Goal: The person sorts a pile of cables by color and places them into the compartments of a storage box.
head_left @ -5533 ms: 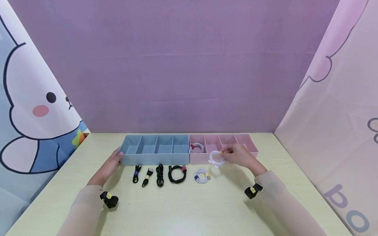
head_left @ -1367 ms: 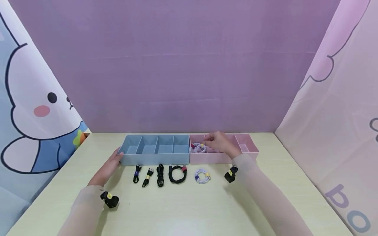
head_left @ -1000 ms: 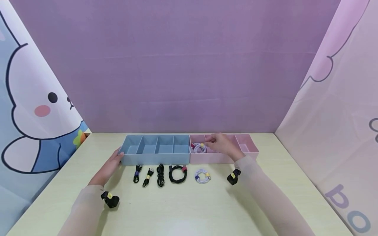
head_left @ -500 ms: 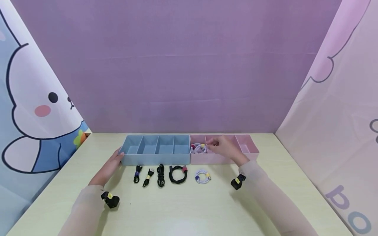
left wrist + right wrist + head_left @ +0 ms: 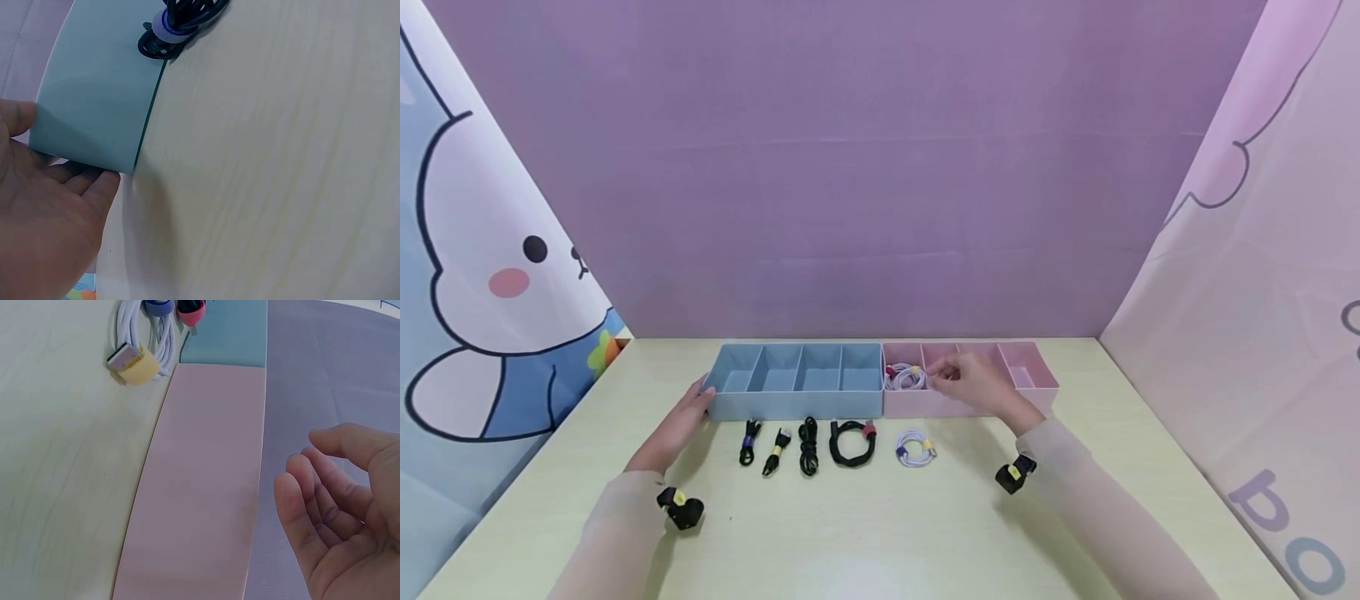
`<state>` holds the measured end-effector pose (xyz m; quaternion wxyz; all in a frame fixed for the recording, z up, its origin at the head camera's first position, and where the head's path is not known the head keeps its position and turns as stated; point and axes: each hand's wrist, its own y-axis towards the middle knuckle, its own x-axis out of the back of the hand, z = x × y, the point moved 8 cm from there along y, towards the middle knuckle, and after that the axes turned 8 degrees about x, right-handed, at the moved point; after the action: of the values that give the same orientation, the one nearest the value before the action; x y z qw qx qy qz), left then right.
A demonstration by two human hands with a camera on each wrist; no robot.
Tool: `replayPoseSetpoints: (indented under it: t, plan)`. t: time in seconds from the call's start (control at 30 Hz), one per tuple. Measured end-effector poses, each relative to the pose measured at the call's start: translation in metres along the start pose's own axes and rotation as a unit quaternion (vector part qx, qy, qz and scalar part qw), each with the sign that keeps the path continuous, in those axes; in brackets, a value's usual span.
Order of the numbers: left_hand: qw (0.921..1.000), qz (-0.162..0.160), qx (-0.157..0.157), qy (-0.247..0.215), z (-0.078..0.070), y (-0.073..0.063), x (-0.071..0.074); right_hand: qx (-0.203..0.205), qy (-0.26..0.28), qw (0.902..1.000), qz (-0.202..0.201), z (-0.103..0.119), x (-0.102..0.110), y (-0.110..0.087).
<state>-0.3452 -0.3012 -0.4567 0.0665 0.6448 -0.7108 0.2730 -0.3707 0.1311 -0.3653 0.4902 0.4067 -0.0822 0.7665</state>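
My left hand [image 5: 679,421] holds the left end of the blue divided box [image 5: 793,406], thumb at its rim and fingers against the end wall [image 5: 81,159]. My right hand [image 5: 973,383] hovers over the pink divided box [image 5: 917,405]; in the right wrist view its fingers [image 5: 290,500] are loosely bent with nothing between them. White coiled cables [image 5: 906,379] with red and yellow ties lie in the pink box's leftmost compartment, just left of my right fingertips. A white cable coil [image 5: 913,460] with blue and yellow ties lies on the table in front.
Black bundled cables line up before the blue box: one with a purple tie [image 5: 748,454], one with a yellow tie [image 5: 772,460], a plain black bundle [image 5: 808,458] and a ring with a red tie [image 5: 852,462]. A purple backdrop [image 5: 880,208] stands behind the boxes.
My right hand brought a white coiled cable to the pink box's leftmost compartment and let it go. It has since drawn back slightly right and toward me. The left hand stayed put.
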Motion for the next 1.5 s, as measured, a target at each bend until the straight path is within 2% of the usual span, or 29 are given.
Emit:
replayPoseSetpoints:
  t: [0.17, 0.4, 0.77, 0.97, 1.17, 1.5]
  plan:
    - [1.0000, 0.001, 0.005, -0.002, 0.002, 0.000, 0.000, 0.022, -0.001, 0.9998, -0.003, 0.003, 0.000, -0.007]
    - [1.0000, 0.001, 0.009, -0.004, 0.004, 0.000, -0.001, 0.021, -0.010, 0.9997, 0.001, 0.002, -0.002, -0.017]
    - [1.0000, -0.001, 0.007, 0.001, 0.003, -0.001, -0.001, 0.060, -0.002, 0.9982, 0.011, 0.005, -0.008, -0.026]
    - [1.0000, -0.001, 0.003, 0.001, 0.002, -0.001, -0.001, 0.032, 0.017, 0.9989, 0.029, -0.002, -0.014, -0.029]
    - [1.0000, -0.003, -0.001, 0.001, 0.002, 0.000, 0.000, 0.006, 0.001, 0.9988, 0.048, -0.010, -0.024, -0.033]
    - [1.0000, -0.001, -0.005, 0.002, -0.001, 0.001, 0.001, -0.004, -0.009, 0.9982, 0.060, -0.014, -0.033, -0.036]
